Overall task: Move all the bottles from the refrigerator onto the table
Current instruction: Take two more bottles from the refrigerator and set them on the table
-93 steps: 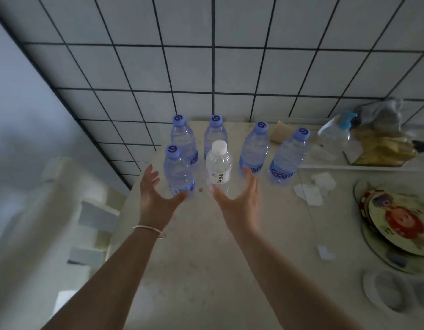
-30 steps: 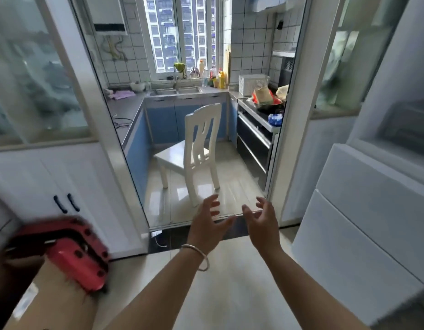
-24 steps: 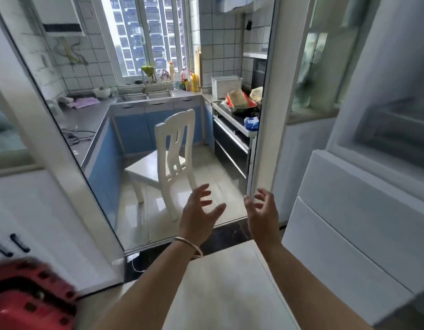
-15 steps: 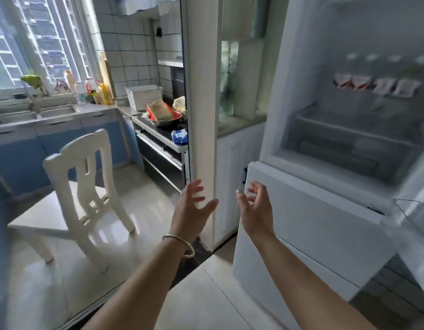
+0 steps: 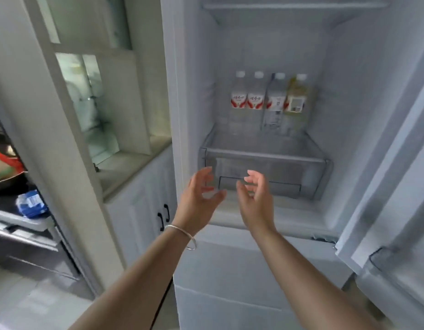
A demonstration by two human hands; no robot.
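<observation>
The refrigerator (image 5: 349,96) stands open in front of me. Several bottles stand in a row at the back of its shelf: two with red-and-white labels (image 5: 238,101) (image 5: 255,100), a taller clear one (image 5: 275,103) and a yellowish one (image 5: 296,101). My left hand (image 5: 199,198) and my right hand (image 5: 255,198) are raised side by side, palms facing each other, fingers loosely spread, holding nothing. Both hang in front of the clear drawer (image 5: 308,172) below the shelf, well short of the bottles. The table is out of view.
The fridge door (image 5: 396,210) swings open at the right. White cabinets with black handles (image 5: 163,216) and a glass-fronted niche (image 5: 94,103) stand left of the fridge. Further left is a doorway post (image 5: 54,139) and a kitchen counter with a blue packet (image 5: 31,203).
My view has swung right from the kitchen doorway to face the open fridge. Both empty hands stayed raised and now sit closer to the fridge shelf.
</observation>
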